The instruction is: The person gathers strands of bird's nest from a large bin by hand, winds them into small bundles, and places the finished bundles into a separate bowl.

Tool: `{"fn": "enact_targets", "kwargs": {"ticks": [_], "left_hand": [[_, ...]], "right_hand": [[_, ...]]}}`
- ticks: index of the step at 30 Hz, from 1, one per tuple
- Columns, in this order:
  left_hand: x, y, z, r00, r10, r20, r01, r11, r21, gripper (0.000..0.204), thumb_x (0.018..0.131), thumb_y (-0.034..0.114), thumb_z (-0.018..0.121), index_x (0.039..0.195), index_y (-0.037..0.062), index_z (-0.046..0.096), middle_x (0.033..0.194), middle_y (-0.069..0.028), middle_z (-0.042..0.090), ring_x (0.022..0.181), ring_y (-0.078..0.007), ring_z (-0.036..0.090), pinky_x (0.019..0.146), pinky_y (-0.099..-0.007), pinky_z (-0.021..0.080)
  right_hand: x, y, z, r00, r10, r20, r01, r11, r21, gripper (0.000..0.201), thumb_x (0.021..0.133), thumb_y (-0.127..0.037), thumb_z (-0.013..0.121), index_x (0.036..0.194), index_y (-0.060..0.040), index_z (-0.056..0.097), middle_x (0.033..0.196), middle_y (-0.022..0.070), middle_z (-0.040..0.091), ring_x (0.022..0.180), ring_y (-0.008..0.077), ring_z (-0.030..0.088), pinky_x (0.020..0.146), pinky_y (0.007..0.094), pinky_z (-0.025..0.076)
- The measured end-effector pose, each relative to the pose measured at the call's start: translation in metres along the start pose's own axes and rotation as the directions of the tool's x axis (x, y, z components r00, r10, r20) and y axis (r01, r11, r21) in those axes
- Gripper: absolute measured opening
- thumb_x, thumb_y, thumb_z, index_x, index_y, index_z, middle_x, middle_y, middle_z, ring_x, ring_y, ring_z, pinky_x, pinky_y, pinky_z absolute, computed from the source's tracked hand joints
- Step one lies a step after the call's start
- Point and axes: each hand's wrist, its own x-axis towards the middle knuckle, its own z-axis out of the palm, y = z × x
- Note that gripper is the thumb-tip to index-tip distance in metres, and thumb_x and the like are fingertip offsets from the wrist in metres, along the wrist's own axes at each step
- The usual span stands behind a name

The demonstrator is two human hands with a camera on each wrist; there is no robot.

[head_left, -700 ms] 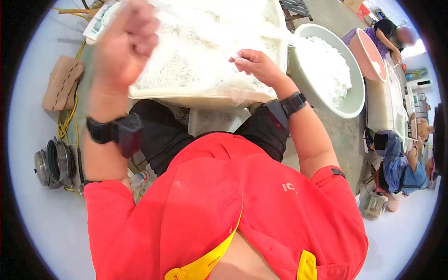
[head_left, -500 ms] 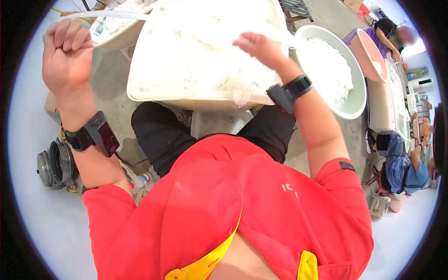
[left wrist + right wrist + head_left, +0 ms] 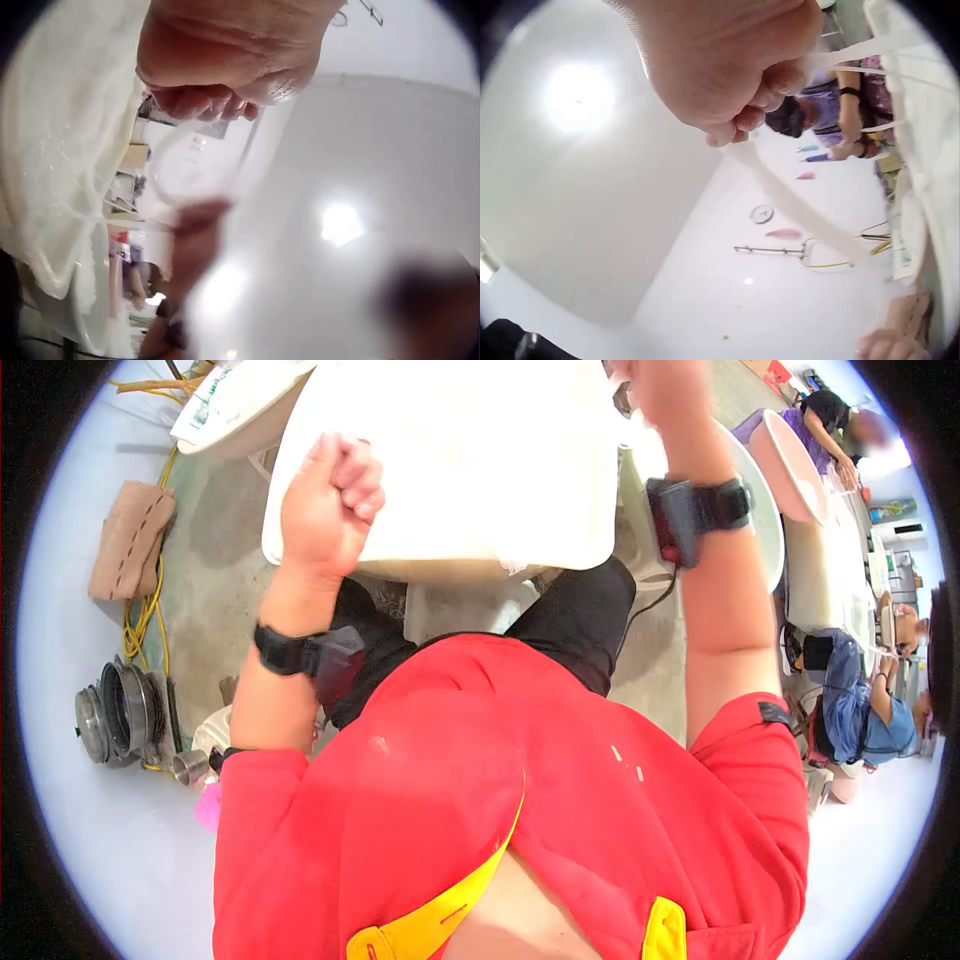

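Observation:
My left hand [image 3: 335, 505], fingers curled, is above the near left part of a large white tub [image 3: 450, 568]. My right hand [image 3: 672, 400] is farther out, over the tub's far right corner and partly cut off by the frame's top edge. In the right wrist view, a soft white strand [image 3: 799, 210] hangs from my right fist toward my left hand. Between both hands the same pale strand [image 3: 160, 161] curves in the left wrist view, its end inside my left fist. Glare washes out the tub's contents in the head view; thinner threads trail over its rim in the left wrist view.
A white basin [image 3: 250, 425] stands left of the tub, a pale green bowl [image 3: 765, 510] and a pink basin [image 3: 792, 470] on the right. Metal pots [image 3: 125, 705] and yellow cable [image 3: 147, 625] lie at left. Another person [image 3: 825, 435] works beyond the pink basin.
My left hand has swung from the far left back rightward over the tub. My right hand has moved outward and right, from above the tub to its far right corner.

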Motion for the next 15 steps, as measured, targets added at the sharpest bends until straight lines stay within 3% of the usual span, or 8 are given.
{"fn": "enact_targets", "kwargs": {"ticks": [1,3,4,7,8,10,13,15], "left_hand": [[-0.002,-0.017,-0.008,0.996,-0.015,-0.086,0.025,0.993,0.116,0.019,0.095,0.026,0.045,0.086,0.0087,0.048,0.066,0.0045,0.033,0.056,-0.0067,0.032,0.048,-0.0205,0.029],[-0.007,-0.048,-0.027,0.966,-0.014,-0.259,0.102,0.938,0.332,0.023,0.095,0.030,0.046,0.087,0.0086,0.048,0.066,0.0046,0.036,0.056,-0.0060,0.033,0.048,-0.0197,0.029],[-0.008,-0.061,-0.037,0.966,-0.022,-0.256,0.118,0.923,0.366,0.025,0.095,0.031,0.046,0.088,0.0080,0.048,0.067,0.0044,0.037,0.056,-0.0056,0.034,0.048,-0.0195,0.030],[-0.010,-0.091,-0.056,0.973,0.005,-0.231,0.116,0.857,0.503,0.029,0.095,0.034,0.045,0.089,0.0060,0.049,0.069,0.0034,0.041,0.058,-0.0048,0.035,0.050,-0.0192,0.031],[-0.009,-0.095,-0.059,0.979,0.024,-0.202,0.087,0.847,0.524,0.029,0.095,0.033,0.045,0.088,0.0057,0.050,0.069,0.0032,0.041,0.059,-0.0047,0.035,0.051,-0.0192,0.031],[-0.008,-0.099,-0.060,0.988,0.065,-0.138,0.025,0.824,0.565,0.029,0.095,0.033,0.045,0.088,0.0051,0.050,0.070,0.0028,0.042,0.060,-0.0044,0.036,0.052,-0.0190,0.031],[-0.011,-0.095,-0.058,0.988,0.029,-0.152,0.064,0.818,0.571,0.030,0.096,0.033,0.045,0.088,0.0046,0.051,0.070,0.0026,0.043,0.061,-0.0045,0.036,0.053,-0.0191,0.031],[-0.015,-0.094,-0.060,0.988,0.010,-0.157,0.080,0.828,0.555,0.030,0.096,0.033,0.045,0.088,0.0046,0.051,0.070,0.0027,0.043,0.061,-0.0043,0.036,0.053,-0.0187,0.031]], "right_hand": [[-0.025,0.012,0.009,0.977,-0.192,0.098,0.213,0.795,-0.568,0.020,0.088,-0.020,0.053,0.090,-0.0031,0.062,0.072,0.0056,0.059,0.064,0.0132,0.055,0.056,0.0248,0.044],[-0.076,0.055,0.043,0.966,0.206,0.154,-0.145,0.932,-0.333,0.020,0.082,-0.018,0.062,0.094,-0.0018,0.066,0.088,0.0137,0.065,0.080,0.0217,0.062,0.070,0.0306,0.049],[-0.095,0.043,0.046,0.872,0.353,0.340,-0.254,0.919,-0.303,0.034,0.085,-0.037,0.058,0.093,-0.0051,0.067,0.091,0.0177,0.065,0.087,0.0331,0.061,0.079,0.0381,0.047],[-0.141,0.020,0.068,0.774,0.506,0.381,-0.341,0.840,-0.422,0.033,0.080,-0.037,0.065,0.088,-0.0044,0.068,0.087,0.0158,0.065,0.080,0.0298,0.062,0.074,0.0369,0.048],[-0.141,0.008,0.072,0.630,0.579,0.517,-0.263,0.786,-0.560,0.030,0.078,-0.034,0.066,0.082,-0.0042,0.068,0.084,0.0165,0.064,0.077,0.0315,0.061,0.072,0.0371,0.047],[-0.156,0.012,0.082,0.666,0.481,0.570,-0.212,0.854,-0.474,0.028,0.077,-0.031,0.066,0.076,-0.0031,0.066,0.083,0.0163,0.063,0.074,0.0306,0.059,0.071,0.0366,0.046],[-0.158,0.023,0.080,0.811,0.273,0.518,-0.186,0.959,-0.215,0.027,0.080,-0.029,0.062,0.078,-0.0022,0.065,0.082,0.0113,0.063,0.074,0.0257,0.059,0.070,0.0340,0.047],[-0.146,0.021,0.072,0.722,0.426,0.546,-0.454,0.886,-0.091,0.025,0.081,-0.026,0.059,0.080,-0.0017,0.064,0.079,0.0104,0.062,0.076,0.0219,0.060,0.069,0.0329,0.048]]}}
